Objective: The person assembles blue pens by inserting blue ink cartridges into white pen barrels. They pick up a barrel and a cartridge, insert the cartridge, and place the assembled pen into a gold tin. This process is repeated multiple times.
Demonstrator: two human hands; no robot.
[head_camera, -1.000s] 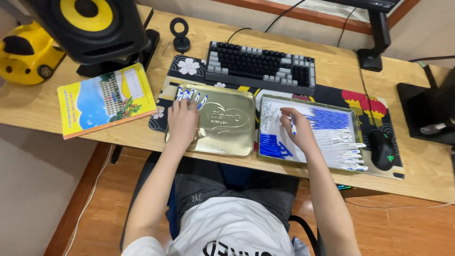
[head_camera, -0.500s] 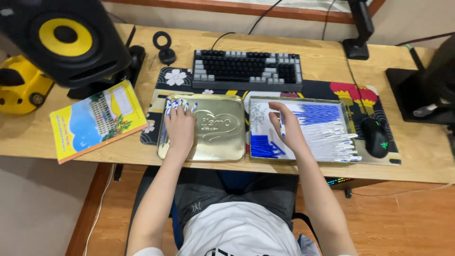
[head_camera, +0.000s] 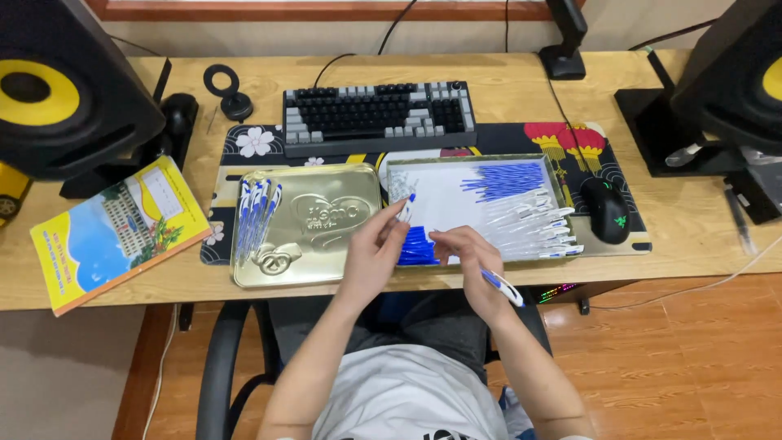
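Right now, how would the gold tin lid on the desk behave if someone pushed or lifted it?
The gold tin lid looks like thin, stiff embossed metal, so probably light and rigid. It lies flat on the desk mat, so it would likely slide, not tip. The pens lying loose on it could roll off if it tilts.

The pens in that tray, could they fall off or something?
Maybe. The open tray sits near the desk's front edge, and white pen barrels poke over its right rim, so a bump might spill them. The pen in the right hand hangs past the edge and could drop.
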